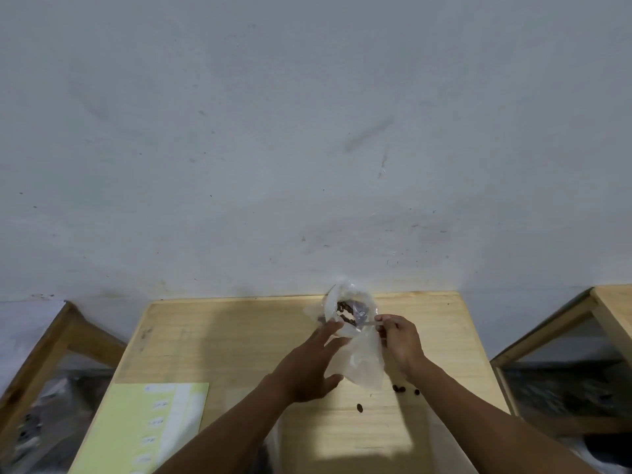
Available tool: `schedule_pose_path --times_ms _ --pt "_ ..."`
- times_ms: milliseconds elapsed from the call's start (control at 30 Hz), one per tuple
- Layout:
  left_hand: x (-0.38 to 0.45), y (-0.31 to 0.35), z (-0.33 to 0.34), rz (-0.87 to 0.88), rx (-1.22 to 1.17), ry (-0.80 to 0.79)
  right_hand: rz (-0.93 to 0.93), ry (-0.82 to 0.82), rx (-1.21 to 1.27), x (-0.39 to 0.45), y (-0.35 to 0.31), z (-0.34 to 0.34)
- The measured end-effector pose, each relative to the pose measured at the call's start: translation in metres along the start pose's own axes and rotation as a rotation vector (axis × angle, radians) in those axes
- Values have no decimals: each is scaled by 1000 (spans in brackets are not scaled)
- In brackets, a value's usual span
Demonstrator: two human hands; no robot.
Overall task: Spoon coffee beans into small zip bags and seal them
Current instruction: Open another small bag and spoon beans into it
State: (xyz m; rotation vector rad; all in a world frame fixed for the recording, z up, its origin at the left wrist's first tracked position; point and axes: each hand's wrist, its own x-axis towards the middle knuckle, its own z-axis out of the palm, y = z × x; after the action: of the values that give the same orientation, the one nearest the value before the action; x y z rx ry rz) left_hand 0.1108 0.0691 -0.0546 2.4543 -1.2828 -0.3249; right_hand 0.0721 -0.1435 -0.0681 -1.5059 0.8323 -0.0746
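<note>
1. One head-worn camera is looking forward and slightly down from the person's own standpoint, facing a grey wall [307, 131].
2. The wall is filling the upper part of the frame, while the wooden desk [239, 336] is sitting low in it.
3. Both forearms are reaching in from the bottom edge, close to the lens.
4. The frame edges are probably bending from the wide angle.

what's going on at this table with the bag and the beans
A person is filling a clear plastic bag with coffee beans at a wooden table. The right hand pinches a spoon loaded with beans at the bag's open mouth, while the left hand, fingers spread, steadies the bag. The bag isn't sealed yet. A few stray beans lie on the table, and a yellow sheet sits at the near left.
</note>
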Motion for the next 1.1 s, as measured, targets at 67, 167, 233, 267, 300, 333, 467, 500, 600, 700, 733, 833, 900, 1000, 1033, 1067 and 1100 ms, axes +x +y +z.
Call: schedule_pose_path --times_ms 67,167,233,267,300,333,467,500,600,700,733,833,900,1000,1033,1067,1100 --pt "-1 -3 4 -16 -9 -9 129 -14 81 -1 -4 0" --pt "-5 -7 8 -40 21 -20 190 -3 154 1 -6 -3" --pt "-9 -8 6 -67 10 -4 157 35 168 2 -9 -5" --pt "-12 -9 5 -86 -15 15 125 52 168 2 -10 -7" --pt "-14 -9 3 -104 -43 40 94 60 168 2 -12 -10" --pt "-17 -9 2 -122 -71 71 64 64 167 2 -14 -13" --pt "-24 -9 -2 -235 -153 172 -3 80 185 -1 -29 -27" --pt "-24 -8 -2 -275 -167 181 -23 84 188 -3 -33 -31" --pt "-23 -6 -5 -373 -210 202 -80 99 200 -9 -45 -40" --pt "-20 -2 -5 -439 -228 199 -128 113 207 -18 -60 -48" --pt "-20 -1 -5 -455 -227 192 -146 114 204 -21 -65 -50" --pt "-19 1 -5 -471 -208 183 -200 100 165 -29 -74 -52" --pt "-17 3 -5 -471 -209 187 -231 64 115 -35 -75 -52" --pt "-14 6 -6 -468 -220 186 -299 -8 18 -45 -74 -47" --pt "-14 7 -5 -468 -225 184 -330 -29 -24 -48 -73 -45" --pt "-13 8 -5 -468 -229 182 -366 -51 -72 -51 -73 -42" --pt "-13 8 -5 -469 -232 181 -405 -76 -125 -53 -72 -40"
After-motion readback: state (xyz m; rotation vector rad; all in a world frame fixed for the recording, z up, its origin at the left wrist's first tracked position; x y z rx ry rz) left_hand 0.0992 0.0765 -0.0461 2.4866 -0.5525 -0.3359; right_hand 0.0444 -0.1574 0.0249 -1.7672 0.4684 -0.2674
